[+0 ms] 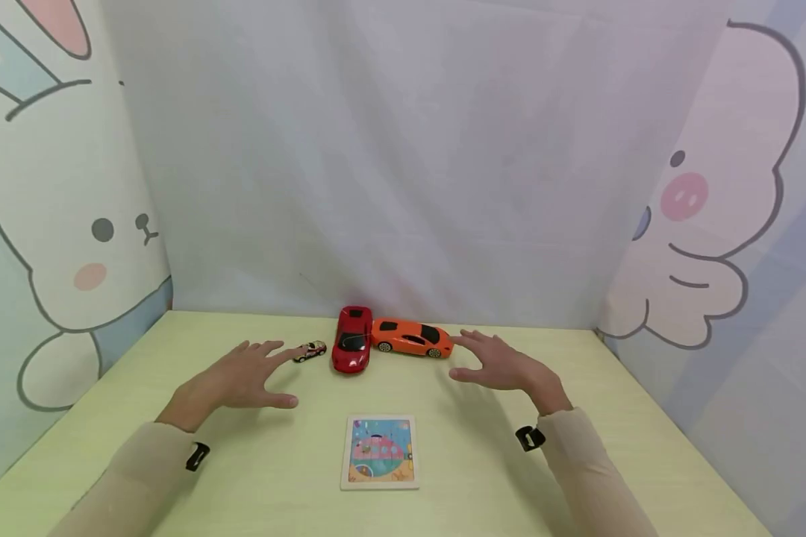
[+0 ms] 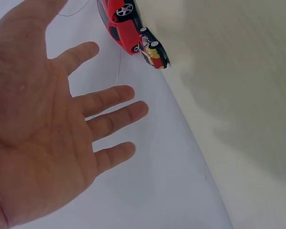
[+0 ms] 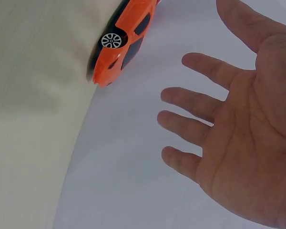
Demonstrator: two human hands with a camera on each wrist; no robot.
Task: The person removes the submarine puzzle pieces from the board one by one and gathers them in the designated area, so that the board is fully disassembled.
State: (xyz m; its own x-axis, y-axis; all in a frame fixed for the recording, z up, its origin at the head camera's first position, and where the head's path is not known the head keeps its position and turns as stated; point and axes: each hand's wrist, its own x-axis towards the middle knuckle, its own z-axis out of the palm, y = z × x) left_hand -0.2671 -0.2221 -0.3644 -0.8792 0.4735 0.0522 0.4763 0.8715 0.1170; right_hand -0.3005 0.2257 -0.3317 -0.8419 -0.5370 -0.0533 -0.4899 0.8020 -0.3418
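Both hands hover over the table with fingers spread, holding nothing. The left hand (image 1: 245, 379) is nearest to a small toy car (image 1: 310, 350), whose red and yellow side (image 2: 153, 51) shows in the left wrist view. Just right of that stands a red toy car (image 1: 352, 340), pointing toward the front. An orange toy car (image 1: 411, 338) lies crosswise at the red car's right side. My right hand (image 1: 500, 362) is near the orange car's front end; the right wrist view shows a gap between the fingers and the orange car (image 3: 126, 40).
A framed picture puzzle (image 1: 380, 452) with a pink submarine lies on the pale yellow table (image 1: 269, 477), in front of the cars. Behind them hangs a whitish cloth (image 1: 403, 164). Side panels with a cartoon rabbit (image 1: 74, 194) and a pink-cheeked figure (image 1: 725, 171) flank the table.
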